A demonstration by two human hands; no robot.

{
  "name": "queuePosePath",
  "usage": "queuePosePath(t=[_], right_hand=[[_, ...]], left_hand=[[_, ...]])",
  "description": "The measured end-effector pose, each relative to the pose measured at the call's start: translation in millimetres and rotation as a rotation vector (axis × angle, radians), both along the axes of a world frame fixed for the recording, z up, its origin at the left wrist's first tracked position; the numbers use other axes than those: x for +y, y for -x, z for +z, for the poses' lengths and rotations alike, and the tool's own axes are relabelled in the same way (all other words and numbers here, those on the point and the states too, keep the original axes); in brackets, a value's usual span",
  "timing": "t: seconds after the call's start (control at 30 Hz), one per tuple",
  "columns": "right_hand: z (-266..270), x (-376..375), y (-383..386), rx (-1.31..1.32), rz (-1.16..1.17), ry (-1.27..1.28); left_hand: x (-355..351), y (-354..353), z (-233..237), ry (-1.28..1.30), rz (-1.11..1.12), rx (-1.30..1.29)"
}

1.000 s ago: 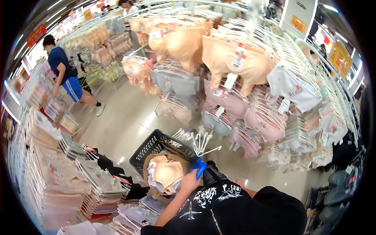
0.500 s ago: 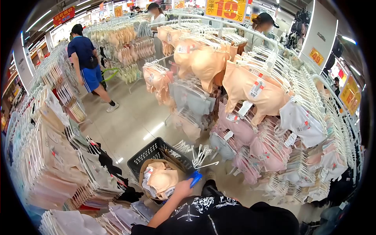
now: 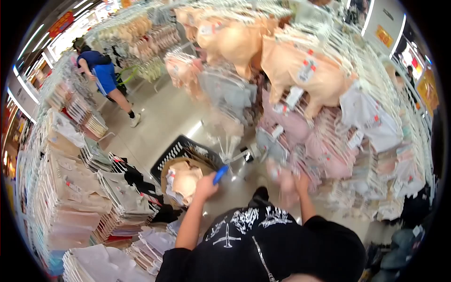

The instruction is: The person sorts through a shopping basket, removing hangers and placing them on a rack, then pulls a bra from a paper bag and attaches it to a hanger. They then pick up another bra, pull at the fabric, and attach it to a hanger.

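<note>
My left hand (image 3: 205, 188) is closed around a blue handle (image 3: 220, 175) beside a black shopping basket (image 3: 171, 152). Inside the basket, a cardboard box (image 3: 168, 175) holds folded garments, with a peach bra (image 3: 186, 181) on top. White hangers (image 3: 230, 148) cluster at the basket's right side. My right hand (image 3: 303, 182) reaches in among low-hanging pink bras (image 3: 329, 157). A blurred pink bra (image 3: 282, 181) hangs just left of it; motion blur and cloth hide whether my fingers grip it.
Racks of bras on white hangers line the left (image 3: 75, 188) and the right. Large peach bras (image 3: 305, 70) and a white one (image 3: 371, 115) face me. A person in blue shorts (image 3: 105, 77) bends at the far left rack. Tiled floor (image 3: 150, 113) runs between the racks.
My right hand has come into view and reached to the pink bras. My left hand, the blue handle and the basket sit higher in view. The person in blue shorts has bent forward.
</note>
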State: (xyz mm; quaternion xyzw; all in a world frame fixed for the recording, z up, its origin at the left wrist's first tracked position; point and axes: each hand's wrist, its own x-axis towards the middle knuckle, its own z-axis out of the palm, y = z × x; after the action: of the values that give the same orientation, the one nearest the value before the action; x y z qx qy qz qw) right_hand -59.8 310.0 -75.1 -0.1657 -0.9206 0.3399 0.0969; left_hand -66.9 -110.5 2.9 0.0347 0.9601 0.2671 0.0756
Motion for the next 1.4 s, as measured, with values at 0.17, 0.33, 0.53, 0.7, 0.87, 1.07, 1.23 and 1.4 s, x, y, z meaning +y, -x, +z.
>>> queuePosePath(t=[0.17,0.33,0.53,0.7,0.87,1.07,1.23,1.4], right_hand=[[106,-1,31,0.398,-0.232,0.490],[183,-12,18,0.553,-0.112,1.126],[198,-5,-4,0.490,-0.062,1.382],[202,-22,-22,0.375,-0.053,1.492],[213,-73,-28,0.129,0.179,1.746],[150,-148,-23,-0.418,0.241,1.940],[40,-174,-42,-0.529,0.098,1.590],[25,-175,-71,-0.517,0.069,1.510]], left_hand=[[0,5,-2,0.365,0.082,0.260],[5,1,-16,0.422,0.176,0.502],[2,10,-13,0.313,0.164,0.363],[1,12,-12,0.268,0.163,0.305],[-2,10,-15,0.218,0.155,0.321],[-21,6,-75,-0.123,0.118,0.677],[-24,0,-74,-0.051,0.145,0.632],[-28,-2,-79,-0.015,0.169,0.611]])
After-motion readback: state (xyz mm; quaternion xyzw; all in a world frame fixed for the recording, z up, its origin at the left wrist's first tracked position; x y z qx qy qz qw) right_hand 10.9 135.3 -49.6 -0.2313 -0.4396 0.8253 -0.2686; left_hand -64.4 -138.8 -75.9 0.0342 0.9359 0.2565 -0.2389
